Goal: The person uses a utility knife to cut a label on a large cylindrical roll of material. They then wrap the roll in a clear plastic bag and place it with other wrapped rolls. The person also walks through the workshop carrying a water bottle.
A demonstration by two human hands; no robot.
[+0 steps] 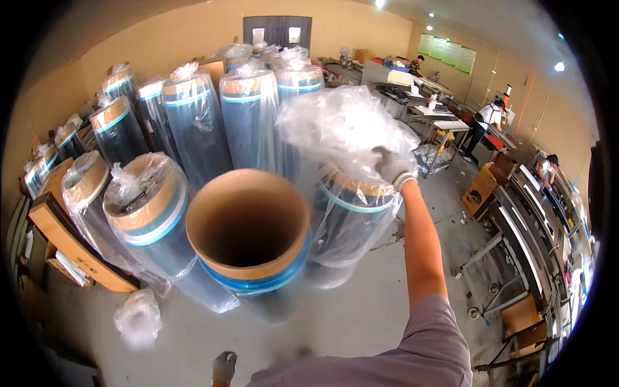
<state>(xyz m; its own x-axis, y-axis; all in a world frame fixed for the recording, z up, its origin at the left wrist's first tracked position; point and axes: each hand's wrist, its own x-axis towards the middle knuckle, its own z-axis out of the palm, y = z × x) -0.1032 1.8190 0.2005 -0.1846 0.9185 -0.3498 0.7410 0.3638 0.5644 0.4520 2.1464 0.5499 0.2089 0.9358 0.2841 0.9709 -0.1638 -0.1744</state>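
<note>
My right hand (394, 166), in a grey glove, is closed on a bunched clear plastic bag (345, 122). The bag billows over the top of a wrapped roll (351, 206) with a brown cardboard core and blue film. To the left of that roll stands an uncovered roll (248, 222) with its wide cardboard core facing up and bright blue film around it. Low in the picture, my gloved left hand (224, 367) is away from the rolls, its fingers curled together with nothing visible in them.
Several plastic-wrapped rolls (196, 119) stand upright behind and to the left. Crumpled plastic (138, 317) lies on the floor beside a long cardboard box (80, 242). Racks of long strips (525, 238) line the right side, and a person (487, 119) works at a bench.
</note>
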